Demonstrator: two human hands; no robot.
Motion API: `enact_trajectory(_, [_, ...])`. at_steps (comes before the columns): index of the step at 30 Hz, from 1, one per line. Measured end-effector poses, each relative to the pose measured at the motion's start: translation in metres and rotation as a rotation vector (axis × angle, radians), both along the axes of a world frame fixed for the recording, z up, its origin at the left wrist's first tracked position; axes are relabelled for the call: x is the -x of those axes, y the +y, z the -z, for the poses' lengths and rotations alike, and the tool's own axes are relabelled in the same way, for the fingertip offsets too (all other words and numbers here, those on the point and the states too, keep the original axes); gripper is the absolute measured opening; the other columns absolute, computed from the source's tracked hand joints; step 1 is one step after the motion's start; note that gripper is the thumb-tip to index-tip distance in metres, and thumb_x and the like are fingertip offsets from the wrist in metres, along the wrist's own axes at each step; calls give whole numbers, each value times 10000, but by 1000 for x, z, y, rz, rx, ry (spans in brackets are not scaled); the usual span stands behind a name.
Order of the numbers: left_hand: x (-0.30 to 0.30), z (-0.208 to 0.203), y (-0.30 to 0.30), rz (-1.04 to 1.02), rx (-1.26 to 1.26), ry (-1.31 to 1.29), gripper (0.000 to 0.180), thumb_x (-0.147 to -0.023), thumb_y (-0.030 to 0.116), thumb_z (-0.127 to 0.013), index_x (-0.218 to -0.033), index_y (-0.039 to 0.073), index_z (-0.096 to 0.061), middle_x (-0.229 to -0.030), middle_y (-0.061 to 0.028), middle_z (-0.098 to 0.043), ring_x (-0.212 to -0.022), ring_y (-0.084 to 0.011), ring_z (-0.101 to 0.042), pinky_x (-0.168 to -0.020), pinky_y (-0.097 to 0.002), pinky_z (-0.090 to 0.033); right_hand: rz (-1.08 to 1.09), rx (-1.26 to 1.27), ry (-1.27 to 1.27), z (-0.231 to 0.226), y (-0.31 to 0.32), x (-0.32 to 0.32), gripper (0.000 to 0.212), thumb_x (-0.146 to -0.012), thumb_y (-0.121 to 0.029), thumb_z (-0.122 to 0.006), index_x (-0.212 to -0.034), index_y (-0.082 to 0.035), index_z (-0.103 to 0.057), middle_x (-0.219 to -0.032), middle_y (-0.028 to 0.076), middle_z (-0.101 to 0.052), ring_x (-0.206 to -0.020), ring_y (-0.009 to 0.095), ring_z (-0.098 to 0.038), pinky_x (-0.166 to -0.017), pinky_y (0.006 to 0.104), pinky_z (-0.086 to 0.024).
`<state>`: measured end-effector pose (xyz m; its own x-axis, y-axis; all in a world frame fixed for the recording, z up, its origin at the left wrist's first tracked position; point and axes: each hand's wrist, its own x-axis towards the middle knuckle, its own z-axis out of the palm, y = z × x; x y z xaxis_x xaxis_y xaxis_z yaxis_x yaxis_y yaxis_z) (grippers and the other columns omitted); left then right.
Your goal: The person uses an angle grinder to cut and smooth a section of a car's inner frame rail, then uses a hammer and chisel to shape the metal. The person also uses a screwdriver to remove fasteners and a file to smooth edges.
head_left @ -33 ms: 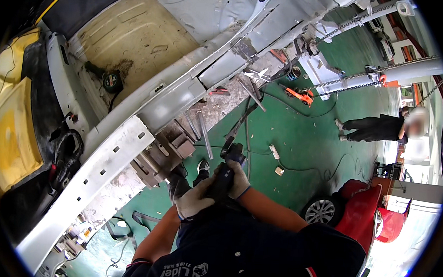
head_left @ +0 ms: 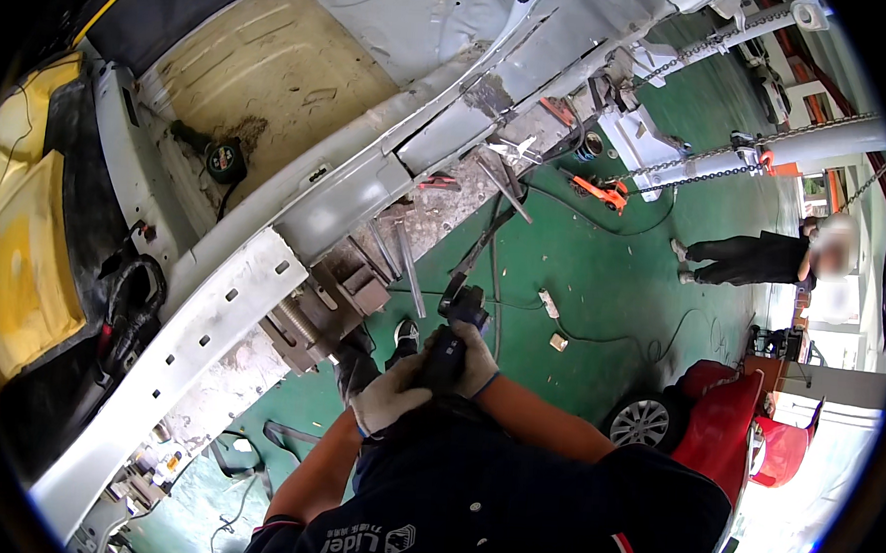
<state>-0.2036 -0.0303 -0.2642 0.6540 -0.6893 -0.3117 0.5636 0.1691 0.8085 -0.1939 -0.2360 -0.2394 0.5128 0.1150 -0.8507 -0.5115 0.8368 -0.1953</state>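
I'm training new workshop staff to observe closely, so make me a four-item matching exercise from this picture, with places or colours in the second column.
Things:
1. Black handheld tool
2. Silver-spoked wheel
3. Yellow piece
4. Floor

Places or colours:
A. Green
B. Far left of the picture
C. In the gloved right hand
D. Beside red bodywork

Pairs: 1-C, 2-D, 3-B, 4-A

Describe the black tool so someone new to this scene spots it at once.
From the pale car body, move right to the green floor. Above the dark shirt, the gloved left hand and right hand hold the black tool. Its black casing differs from the grey metal bars nearby.
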Motion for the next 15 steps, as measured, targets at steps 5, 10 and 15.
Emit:
enact_trajectory(5, [0, -20, -13, 150, -278, 189, 644, -940, 249, -773, -1451, -71, -546, -1202, -127, -720, -1048, -165, -692, -920, -308, -558, -169, 2, -67, 18, -3, 18, 379, -990, -381, -623, -1105, -24, -677, -1023, 144, -726, -965, 298, -707, -953, 460, -570])
enact_trajectory(10, [18, -11, -26, 114, -309, 324, 560, -928, 265, -799, -1338, -75, -627, -1063, -94, -737, -912, -157, -703, -825, -307, -569, -196, -37, 3, 28, -8, 29, 368, -986, -355, -639, -1154, -28, -660, -1023, 141, -729, -962, 288, -708, -954, 444, -568])
enact_trajectory(15, [39, 17, -29, 82, -162, 500, 503, -896, 237, -822, -1270, -65, -675, -1046, -89, -748, -895, -157, -712, -834, -310, -576, -206, -86, 46, 58, -5, 48, 348, -986, -341, -654, -1163, -41, -653, -1019, 132, -732, -961, 287, -711, -952, 438, -570])
